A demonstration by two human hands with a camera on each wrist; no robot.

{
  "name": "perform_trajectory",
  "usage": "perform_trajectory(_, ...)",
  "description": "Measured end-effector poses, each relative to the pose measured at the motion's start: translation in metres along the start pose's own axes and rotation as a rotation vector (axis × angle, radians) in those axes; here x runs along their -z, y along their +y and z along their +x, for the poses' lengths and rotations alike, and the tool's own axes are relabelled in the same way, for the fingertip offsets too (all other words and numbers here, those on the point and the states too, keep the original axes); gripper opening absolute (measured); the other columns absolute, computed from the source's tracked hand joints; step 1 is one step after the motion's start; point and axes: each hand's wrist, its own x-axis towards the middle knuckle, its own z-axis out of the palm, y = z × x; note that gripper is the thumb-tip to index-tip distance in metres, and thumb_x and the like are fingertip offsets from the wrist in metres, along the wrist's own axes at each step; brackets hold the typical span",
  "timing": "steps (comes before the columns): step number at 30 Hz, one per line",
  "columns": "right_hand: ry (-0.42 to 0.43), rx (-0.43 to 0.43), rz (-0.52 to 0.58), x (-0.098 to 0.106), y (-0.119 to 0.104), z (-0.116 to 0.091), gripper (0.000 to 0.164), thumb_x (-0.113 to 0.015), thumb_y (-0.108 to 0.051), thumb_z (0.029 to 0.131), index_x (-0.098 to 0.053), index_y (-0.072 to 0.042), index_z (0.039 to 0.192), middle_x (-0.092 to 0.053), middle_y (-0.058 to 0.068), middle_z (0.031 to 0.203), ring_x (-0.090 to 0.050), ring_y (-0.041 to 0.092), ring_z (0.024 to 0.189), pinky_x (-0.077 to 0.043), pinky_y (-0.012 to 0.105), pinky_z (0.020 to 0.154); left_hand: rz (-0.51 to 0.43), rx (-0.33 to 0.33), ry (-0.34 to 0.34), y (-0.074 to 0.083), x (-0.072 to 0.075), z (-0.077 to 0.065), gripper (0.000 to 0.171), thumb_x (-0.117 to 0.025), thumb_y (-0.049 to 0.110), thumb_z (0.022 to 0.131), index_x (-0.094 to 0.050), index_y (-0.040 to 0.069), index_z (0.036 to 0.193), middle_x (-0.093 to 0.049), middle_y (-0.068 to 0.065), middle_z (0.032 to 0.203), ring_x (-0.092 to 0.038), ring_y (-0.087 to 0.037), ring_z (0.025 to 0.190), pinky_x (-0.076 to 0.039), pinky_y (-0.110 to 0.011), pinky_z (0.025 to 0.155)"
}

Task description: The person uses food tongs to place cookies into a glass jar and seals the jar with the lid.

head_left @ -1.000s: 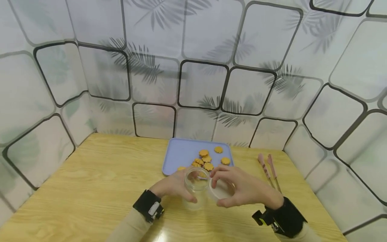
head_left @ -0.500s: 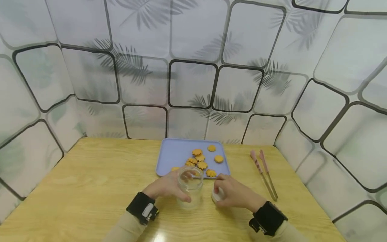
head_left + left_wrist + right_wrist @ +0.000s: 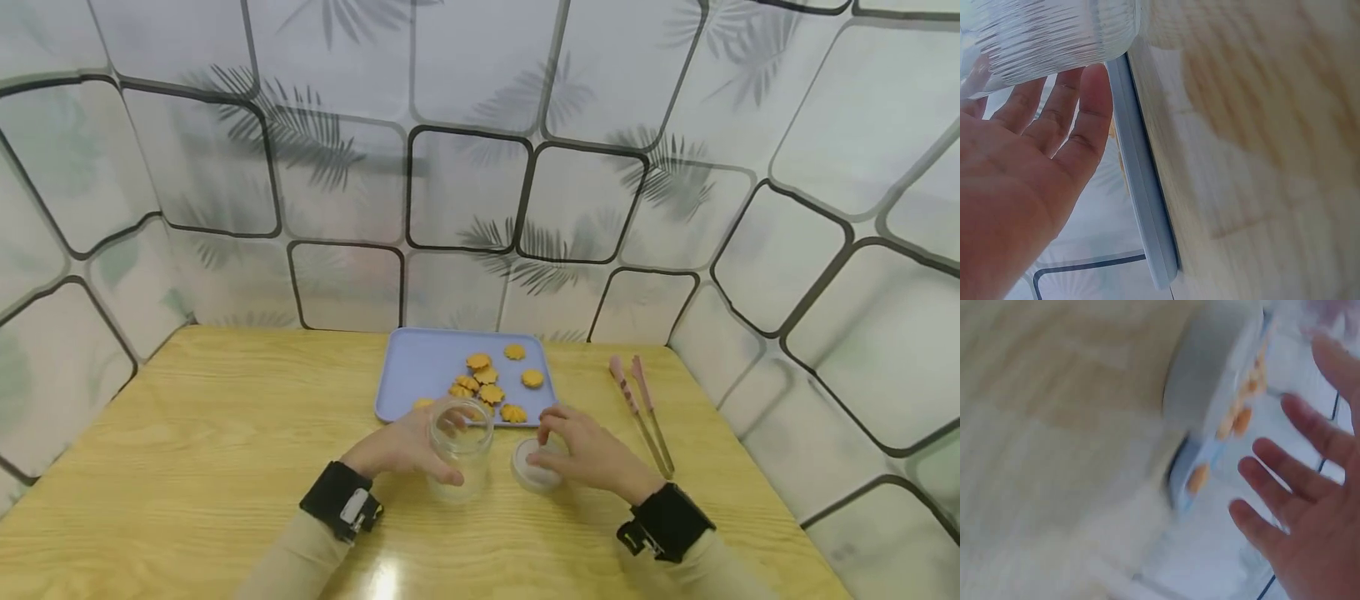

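A clear ribbed glass jar stands upright and uncovered on the wooden table. My left hand holds it from the left, thumb on the near side and fingers round the far side. In the left wrist view, fingertips lie against the lower wall of the jar. Just right of the jar, a round white lid lies flat on the table. Over the lid is my right hand; the right wrist view shows its fingers spread and apart from the lid.
Behind the jar lies a blue tray with several flower-shaped cookies on it. Tongs with pink handles rest on the table to the right. A patterned curtain encloses the table's back and sides.
My right hand has moved the lid away from the jar's mouth, set it down on the table and let go of it. The left hand stays on the jar.
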Motion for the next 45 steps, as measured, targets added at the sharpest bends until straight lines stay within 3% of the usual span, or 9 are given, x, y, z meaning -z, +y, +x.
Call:
perform_trajectory(4,0.249,-0.206,-0.231,0.018,0.041,-0.009,0.034,-0.075,-0.03,0.092,-0.065,-0.002,0.106,-0.067,0.021,0.101,-0.066,0.037,0.087,-0.053,0.046,0.075,-0.004,0.018,0.006,0.001,0.003,-0.002,0.09,-0.092,0.011,0.069,-0.047,0.01,0.147,-0.053,-0.023,0.137,-0.049,-0.04,0.127,-0.049,-0.048,0.1)
perform_trajectory(6,0.277,-0.384,-0.316,0.026,0.064,-0.018,0.049,-0.074,-0.034,0.092,-0.062,0.009,0.113,-0.065,0.031,0.099,-0.064,0.042,0.08,-0.051,0.051,0.068,0.006,0.022,0.012,0.0,0.004,-0.003,0.09,-0.092,0.011,0.07,-0.047,0.013,0.147,-0.053,-0.023,0.137,-0.049,-0.04,0.127,-0.049,-0.049,0.1)
perform_trajectory(9,0.159,-0.656,-0.273,0.032,0.088,-0.035,0.064,-0.065,-0.049,0.096,-0.057,0.014,0.109,-0.059,0.03,0.086,-0.058,0.038,0.067,-0.046,0.046,0.053,0.01,0.031,0.013,0.001,0.005,-0.004,0.09,-0.092,0.011,0.07,-0.047,0.017,0.148,-0.053,-0.021,0.137,-0.048,-0.04,0.127,-0.049,-0.049,0.099)
perform_trajectory(11,0.072,-0.753,-0.166,0.033,0.098,-0.044,0.065,-0.06,-0.055,0.097,-0.057,0.01,0.095,-0.056,0.023,0.076,-0.053,0.031,0.059,-0.041,0.04,0.049,0.011,0.036,0.008,0.001,0.005,-0.005,0.091,-0.093,0.012,0.07,-0.047,0.02,0.148,-0.053,-0.021,0.138,-0.048,-0.04,0.128,-0.049,-0.049,0.099)
perform_trajectory(17,-0.027,-0.826,-0.067,0.028,0.107,-0.054,0.045,-0.055,-0.044,0.099,-0.052,-0.005,0.078,-0.053,0.012,0.071,-0.051,0.026,0.06,-0.036,0.035,0.052,0.004,0.016,-0.001,0.0,0.005,-0.004,0.091,-0.092,0.012,0.071,-0.046,0.02,0.149,-0.052,-0.021,0.139,-0.048,-0.041,0.129,-0.049,-0.052,0.1)
perform_trajectory(22,0.065,-0.755,-0.02,0.023,0.103,-0.052,0.034,-0.044,-0.027,0.103,-0.052,0.003,0.088,-0.05,0.012,0.068,-0.049,0.025,0.055,-0.037,0.034,0.05,0.0,0.011,-0.008,0.001,0.004,-0.004,0.09,-0.091,0.013,0.072,-0.045,0.02,0.149,-0.051,-0.023,0.14,-0.048,-0.042,0.13,-0.05,-0.052,0.099)
perform_trajectory(28,0.243,-0.527,-0.021,0.021,0.081,-0.056,0.036,-0.051,-0.015,0.106,-0.051,0.016,0.125,-0.054,0.009,0.071,-0.041,0.015,0.052,-0.031,0.028,0.047,0.028,0.0,-0.015,0.004,0.001,0.0,0.09,-0.091,0.015,0.072,-0.045,0.022,0.149,-0.052,-0.02,0.139,-0.049,-0.039,0.129,-0.05,-0.05,0.1)
perform_trajectory(37,0.288,-0.159,-0.438,0.015,0.055,-0.052,0.025,-0.074,-0.01,0.092,-0.066,0.002,0.112,-0.068,0.01,0.087,-0.055,0.013,0.058,-0.043,0.03,0.051,0.001,-0.005,-0.016,0.008,0.005,0.0,0.091,-0.091,0.012,0.073,-0.045,0.017,0.15,-0.053,-0.018,0.14,-0.048,-0.037,0.13,-0.048,-0.046,0.102)
perform_trajectory(45,0.35,0.015,-0.617,0.008,0.057,-0.046,0.03,-0.082,-0.01,0.08,-0.064,0.0,0.103,-0.064,0.009,0.08,-0.053,0.017,0.05,-0.041,0.031,0.042,-0.036,-0.003,-0.032,0.003,0.001,-0.004,0.09,-0.09,0.01,0.073,-0.044,0.014,0.15,-0.05,-0.024,0.14,-0.048,-0.041,0.129,-0.049,-0.045,0.102)
